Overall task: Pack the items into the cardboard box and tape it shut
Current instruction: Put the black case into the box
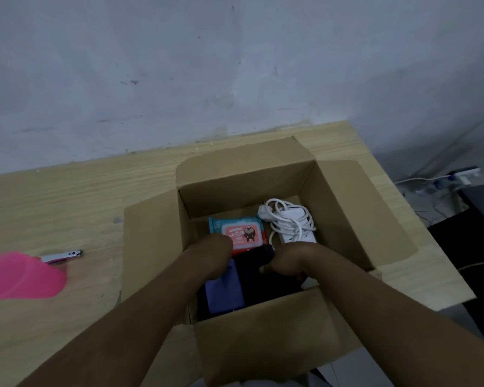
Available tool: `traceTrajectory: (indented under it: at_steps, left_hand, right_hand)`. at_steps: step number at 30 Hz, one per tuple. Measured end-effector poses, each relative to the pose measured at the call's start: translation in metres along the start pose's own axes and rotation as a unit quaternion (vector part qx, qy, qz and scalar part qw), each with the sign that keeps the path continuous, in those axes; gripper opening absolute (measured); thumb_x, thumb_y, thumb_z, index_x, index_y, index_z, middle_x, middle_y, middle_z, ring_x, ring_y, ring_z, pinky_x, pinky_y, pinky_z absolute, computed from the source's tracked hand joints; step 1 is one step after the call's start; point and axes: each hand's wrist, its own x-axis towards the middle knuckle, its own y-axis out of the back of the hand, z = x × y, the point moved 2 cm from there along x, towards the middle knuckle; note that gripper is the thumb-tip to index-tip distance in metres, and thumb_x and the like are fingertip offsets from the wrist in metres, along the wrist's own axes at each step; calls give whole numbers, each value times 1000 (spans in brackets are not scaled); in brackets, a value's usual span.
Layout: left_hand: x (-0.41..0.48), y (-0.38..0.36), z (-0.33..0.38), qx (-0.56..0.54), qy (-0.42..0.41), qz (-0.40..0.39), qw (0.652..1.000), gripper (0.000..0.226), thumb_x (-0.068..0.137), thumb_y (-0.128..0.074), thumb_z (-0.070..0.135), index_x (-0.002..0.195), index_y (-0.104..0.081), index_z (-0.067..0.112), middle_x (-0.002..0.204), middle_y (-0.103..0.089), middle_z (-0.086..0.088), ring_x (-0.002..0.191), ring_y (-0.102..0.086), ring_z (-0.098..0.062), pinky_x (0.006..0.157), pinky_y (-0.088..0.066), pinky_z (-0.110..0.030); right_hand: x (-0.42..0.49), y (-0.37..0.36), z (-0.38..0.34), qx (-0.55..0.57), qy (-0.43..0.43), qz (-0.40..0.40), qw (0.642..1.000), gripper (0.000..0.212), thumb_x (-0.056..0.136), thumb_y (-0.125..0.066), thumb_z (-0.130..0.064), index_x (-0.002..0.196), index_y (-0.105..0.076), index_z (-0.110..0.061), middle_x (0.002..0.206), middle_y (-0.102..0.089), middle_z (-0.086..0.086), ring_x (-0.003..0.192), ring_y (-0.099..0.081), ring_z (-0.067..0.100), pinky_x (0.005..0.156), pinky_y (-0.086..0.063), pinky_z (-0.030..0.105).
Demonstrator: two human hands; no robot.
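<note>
A pale wooden table (67, 196) stands against a grey wall, seen from above through a head-worn camera. On its right half sits an open cardboard box (263, 339), all four flaps folded outward, reaching nearly from the table's back edge to its front edge.

Both bare forearms reach down into the box. Along the box's near wall lies folded clothing (225, 291), dark with a blue-violet panel. It looks soft and light, likely to sag or unfold if lifted by one edge, so it is best pressed flat or held from both sides. The left hand (213, 254) rests on its left part, fingers curled down out of sight; whether they grip the cloth cannot be told. The right hand (287, 263) is closed around the clothing's dark far edge.

At the box's far right corner lies a white power strip (296, 233) with its cord coiled on top: stiff and heavier, and best taken by the body, not the cord. Just left of it, a pack of wipes (242, 233) lies flat; it is squashy, with a smooth and probably slippery wrapper.

On the table near its left edge lies a blurred pink object (23, 276), perhaps a tape dispenser, touching a small silver tool (63, 256).
</note>
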Motion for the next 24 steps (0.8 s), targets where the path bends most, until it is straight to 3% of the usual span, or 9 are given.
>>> traceTrajectory:
  at_steps: [2, 5, 8, 12, 16, 19, 24]
  left_hand:
    - [0, 0, 1, -8, -2, -5, 1000, 36, 93, -60, 19, 124, -56, 1, 125, -58, -17, 110, -58, -26, 78, -40, -24]
    - [-1, 1, 3, -19, -8, -5, 1000, 37, 95, -56, 16, 126, -52, -4, 129, -54, -21, 116, -55, -28, 86, -40, -24]
    - [-3, 2, 3, -13, -5, -9, 1000, 38, 95, -55, 15, 126, -51, -6, 130, -53, -23, 118, -53, -30, 91, -40, -27]
    - [-6, 6, 9, 27, 1, 4, 1000, 43, 94, -58, 27, 126, -54, -1, 126, -57, -19, 112, -58, -29, 81, -43, -27]
    - [-4, 18, 17, 85, 13, 95, 992, 42, 95, -50, 38, 127, -54, 10, 127, -59, -12, 112, -58, -26, 86, -47, -31]
    - [11, 34, 20, 85, -15, 153, 984, 50, 88, -59, 39, 131, -47, 15, 129, -52, -10, 117, -51, -27, 89, -45, -36]
    - [29, 34, 21, 125, -56, 84, 987, 73, 86, -61, 49, 144, -32, 15, 140, -44, -12, 124, -47, -30, 96, -41, -39]
  right_hand:
    - [3, 0, 1, -33, 19, 25, 999, 48, 93, -57, -39, 130, -50, -9, 121, -58, 11, 98, -56, 24, 78, -48, 29]
    - [9, -4, 1, -69, 52, 64, 994, 52, 91, -60, -36, 134, -49, -10, 133, -55, 11, 117, -54, 26, 91, -43, 29]
    - [15, -9, 0, -73, 68, 81, 992, 46, 92, -57, -34, 132, -52, -10, 132, -56, 13, 118, -54, 26, 96, -42, 30]
    - [19, -10, 1, -80, 74, 82, 991, 43, 94, -54, -33, 130, -54, -8, 129, -58, 14, 115, -55, 25, 94, -43, 29]
    - [20, -11, 3, -85, 83, 77, 990, 44, 94, -57, -31, 130, -53, -7, 128, -58, 14, 114, -56, 25, 91, -42, 28]
    - [22, -13, 4, -89, 92, 78, 989, 47, 93, -56, -31, 134, -50, -9, 134, -55, 13, 120, -52, 25, 99, -41, 30]
    - [22, -15, 6, -88, 89, 89, 988, 52, 94, -56, -33, 136, -46, -6, 137, -51, 15, 123, -50, 26, 101, -38, 30]
